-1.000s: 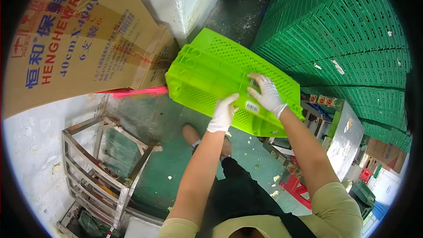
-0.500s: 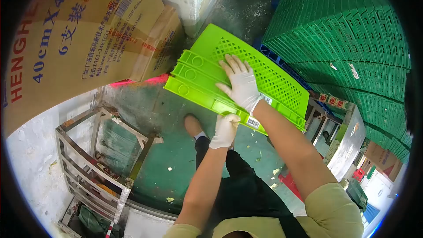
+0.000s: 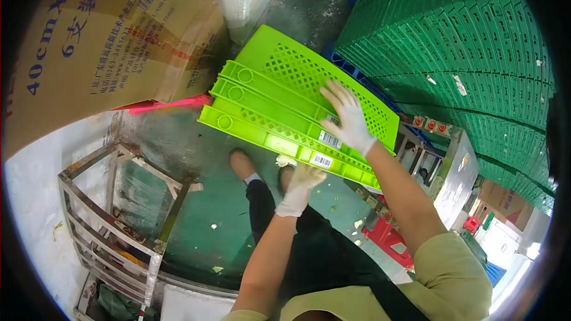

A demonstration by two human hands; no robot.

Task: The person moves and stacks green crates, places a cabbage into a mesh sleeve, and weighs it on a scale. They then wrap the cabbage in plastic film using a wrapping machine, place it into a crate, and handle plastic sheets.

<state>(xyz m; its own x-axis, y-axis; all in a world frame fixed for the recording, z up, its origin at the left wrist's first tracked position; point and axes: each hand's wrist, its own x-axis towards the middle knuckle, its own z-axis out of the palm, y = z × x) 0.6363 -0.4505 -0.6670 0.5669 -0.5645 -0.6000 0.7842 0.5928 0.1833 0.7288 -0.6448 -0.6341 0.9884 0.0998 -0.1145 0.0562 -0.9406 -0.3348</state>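
Note:
A stack of lime-green plastic crates (image 3: 267, 104) with perforated surfaces lies at the centre, tilted, with barcode labels on its near edges. My right hand (image 3: 348, 120), in a white glove, is spread over the crates at their right part, fingers apart. Just below the near edge of the stack is my left hand (image 3: 301, 187), also gloved; it is blurred, with its fingers near the edge, and whether they touch it cannot be made out.
Tall stacks of dark green crates (image 3: 452, 65) fill the right side. A large cardboard box (image 3: 119, 41) stands at upper left. A metal frame (image 3: 113, 214) is at lower left, and a red object (image 3: 386, 241) lies at lower right.
My left hand has come off the crate edge and moved down. My right hand has shifted right along the stack. The crates' layers are spread wider apart, and the whole view has shifted.

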